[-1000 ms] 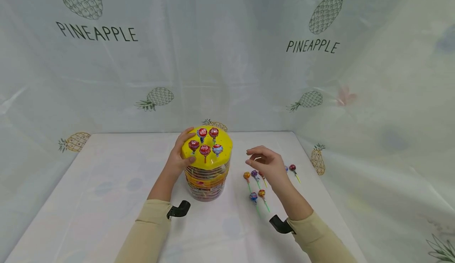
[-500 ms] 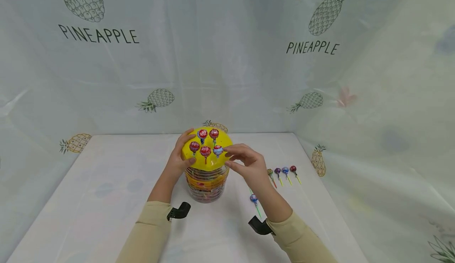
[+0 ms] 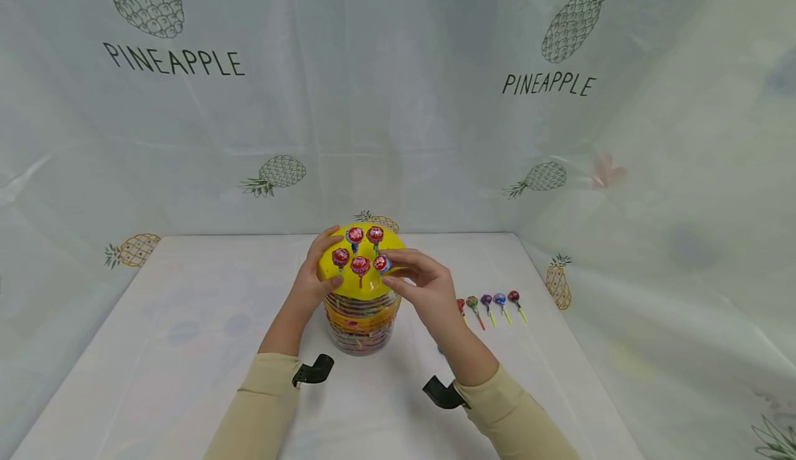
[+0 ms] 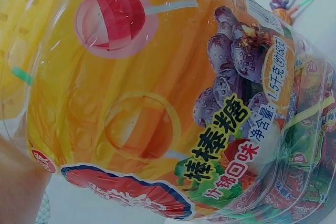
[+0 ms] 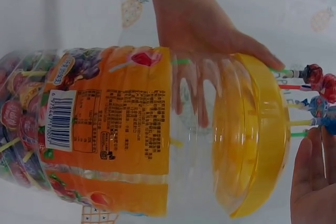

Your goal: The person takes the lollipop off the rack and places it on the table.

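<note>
i see left hand (image 3: 309,273) clasps yellow lid (image 3: 373,286) of upright jar (image 3: 361,332); right hand (image 3: 430,289) pinches blue lollipop (image 3: 381,264) standing in lid. i judge lollipop light, stiff, slippery in wrapping: better hold just under head.

I see the jar (image 3: 361,339) on the table (image 3: 186,349), sweets (image 5: 26,127) inside it, five lollipops (image 3: 360,265) in its lid (image 3: 374,287) between the left hand (image 3: 315,271) and right hand (image 3: 430,286), a row of lollipops (image 3: 486,300) to their right, a curtain (image 3: 398,101) behind
</note>
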A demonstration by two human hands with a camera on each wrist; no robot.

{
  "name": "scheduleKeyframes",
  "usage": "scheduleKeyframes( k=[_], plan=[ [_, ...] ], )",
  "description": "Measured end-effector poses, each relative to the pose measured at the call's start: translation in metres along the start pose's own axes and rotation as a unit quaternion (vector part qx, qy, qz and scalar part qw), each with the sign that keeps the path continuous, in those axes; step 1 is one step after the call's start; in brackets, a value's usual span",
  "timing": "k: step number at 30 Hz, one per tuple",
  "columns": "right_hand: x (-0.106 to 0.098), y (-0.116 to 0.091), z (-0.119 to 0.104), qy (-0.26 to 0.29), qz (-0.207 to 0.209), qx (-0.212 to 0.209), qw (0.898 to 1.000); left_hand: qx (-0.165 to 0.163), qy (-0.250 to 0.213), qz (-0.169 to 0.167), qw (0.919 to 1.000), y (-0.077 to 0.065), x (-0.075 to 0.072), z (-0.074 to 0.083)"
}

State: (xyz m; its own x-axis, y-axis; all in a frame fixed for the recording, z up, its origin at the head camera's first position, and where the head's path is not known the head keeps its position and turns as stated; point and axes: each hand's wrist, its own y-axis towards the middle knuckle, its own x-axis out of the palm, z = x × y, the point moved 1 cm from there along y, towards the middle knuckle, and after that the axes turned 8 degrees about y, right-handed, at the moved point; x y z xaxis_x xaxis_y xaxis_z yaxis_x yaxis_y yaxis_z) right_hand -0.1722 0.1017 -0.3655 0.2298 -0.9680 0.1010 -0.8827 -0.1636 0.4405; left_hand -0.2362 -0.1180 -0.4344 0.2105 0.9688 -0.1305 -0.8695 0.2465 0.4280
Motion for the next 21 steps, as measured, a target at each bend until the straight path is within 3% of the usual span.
scheduleKeyframes(
  k=[7,16,21],
  plan=[
    [0.002,0.005,-0.002,-0.008,0.011,0.006,1.000,-0.002,0.010,0.001,0.9999,0.000,0.000,0.000],
    [-0.012,0.002,-0.008,0.031,0.027,-0.027,0.999,-0.005,0.011,0.001,0.9999,0.001,0.000,0.000],
    [-0.029,-0.005,-0.008,0.023,0.046,0.006,0.999,-0.003,0.013,0.002,0.9999,0.001,0.000,0.000]
  ],
)
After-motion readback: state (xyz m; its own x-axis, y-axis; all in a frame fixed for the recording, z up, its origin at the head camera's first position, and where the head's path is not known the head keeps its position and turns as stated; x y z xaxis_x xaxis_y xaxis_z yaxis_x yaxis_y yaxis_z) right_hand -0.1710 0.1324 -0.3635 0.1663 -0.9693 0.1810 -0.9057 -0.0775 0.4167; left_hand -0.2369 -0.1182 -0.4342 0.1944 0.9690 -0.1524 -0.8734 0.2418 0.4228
